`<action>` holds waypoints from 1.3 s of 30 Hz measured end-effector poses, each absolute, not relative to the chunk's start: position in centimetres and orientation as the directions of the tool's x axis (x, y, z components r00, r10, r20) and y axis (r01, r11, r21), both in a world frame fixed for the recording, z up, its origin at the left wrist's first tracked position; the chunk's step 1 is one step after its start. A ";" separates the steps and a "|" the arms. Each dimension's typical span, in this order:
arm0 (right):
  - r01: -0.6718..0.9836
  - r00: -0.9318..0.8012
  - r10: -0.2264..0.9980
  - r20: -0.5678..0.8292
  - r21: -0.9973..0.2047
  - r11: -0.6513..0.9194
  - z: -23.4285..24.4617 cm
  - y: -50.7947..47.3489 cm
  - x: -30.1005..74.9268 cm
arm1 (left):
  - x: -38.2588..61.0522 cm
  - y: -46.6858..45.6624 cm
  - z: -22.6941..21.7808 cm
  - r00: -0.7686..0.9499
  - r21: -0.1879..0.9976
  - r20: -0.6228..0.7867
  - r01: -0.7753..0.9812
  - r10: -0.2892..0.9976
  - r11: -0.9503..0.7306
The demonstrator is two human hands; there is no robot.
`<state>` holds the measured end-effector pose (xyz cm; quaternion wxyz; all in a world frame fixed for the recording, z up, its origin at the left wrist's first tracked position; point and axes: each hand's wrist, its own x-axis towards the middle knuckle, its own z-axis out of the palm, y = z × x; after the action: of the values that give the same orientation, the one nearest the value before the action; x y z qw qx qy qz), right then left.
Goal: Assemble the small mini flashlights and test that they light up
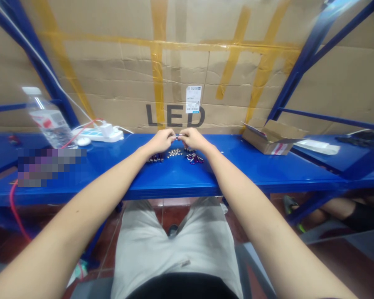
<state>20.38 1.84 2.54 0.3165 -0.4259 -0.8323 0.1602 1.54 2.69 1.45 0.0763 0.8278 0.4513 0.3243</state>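
Note:
My left hand (161,141) and my right hand (193,138) meet above the blue table, fingertips pinched close together. Between them is a small, shiny metal piece (178,136), dark in its middle; its exact kind is too small to tell. Both hands appear to grip it, one from each side. Below, on the tabletop, lies a cluster of small silvery round pieces (175,153). Purple and silver clip-like pieces (194,158) are heaped beside my right wrist. Dark, short metal pieces (156,158) stand in a row by my left wrist, partly hidden by it.
An open cardboard box (272,139) stands to the right, near a white flat packet (318,146). At left are a water bottle (51,120), a white power strip (107,133) and a red cable (15,211). A large taped carton (121,83) backs the table. Another person's leg (333,206) shows lower right.

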 end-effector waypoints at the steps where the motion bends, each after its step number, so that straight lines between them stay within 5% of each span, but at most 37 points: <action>1: 0.614 -0.438 0.801 0.409 -0.515 0.598 2.5 1.9 20.3 | 1.7 2.6 1.5 0.368 0.449 0.448 0.695 0.815 -0.561; 9: 0.589 -0.420 0.754 0.505 -0.480 0.650 2.2 2.7 20.4 | 2.3 2.1 1.9 0.281 0.832 0.152 0.482 0.947 -0.277; 18: 0.608 -0.376 0.779 0.502 -0.501 0.616 2.3 2.6 20.6 | 1.2 3.4 1.3 0.313 0.821 0.165 0.482 0.935 -0.306; 21: 0.645 -0.344 0.790 0.507 -0.484 0.591 2.1 2.8 20.8 | 0.7 3.9 0.7 0.298 0.697 0.231 0.614 0.926 -0.371; 25: 0.657 -0.351 0.799 0.488 -0.479 0.582 2.0 2.9 20.8 | -0.3 4.6 -0.2 0.379 0.340 0.342 0.803 0.860 -0.489; 31: 0.665 -0.377 0.803 0.462 -0.468 0.582 2.2 2.5 20.6 | -1.1 5.5 -0.4 0.582 0.056 0.292 0.782 0.759 -0.621; 39: 0.671 -0.368 0.821 0.435 -0.487 0.559 2.3 2.1 20.7 | -1.3 6.0 -0.3 0.625 -0.073 0.335 0.764 0.705 -0.642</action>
<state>20.67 2.07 2.32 0.3293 -0.4553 -0.8192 0.1143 -1.28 6.04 -0.30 -0.1047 0.8953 0.4102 0.1390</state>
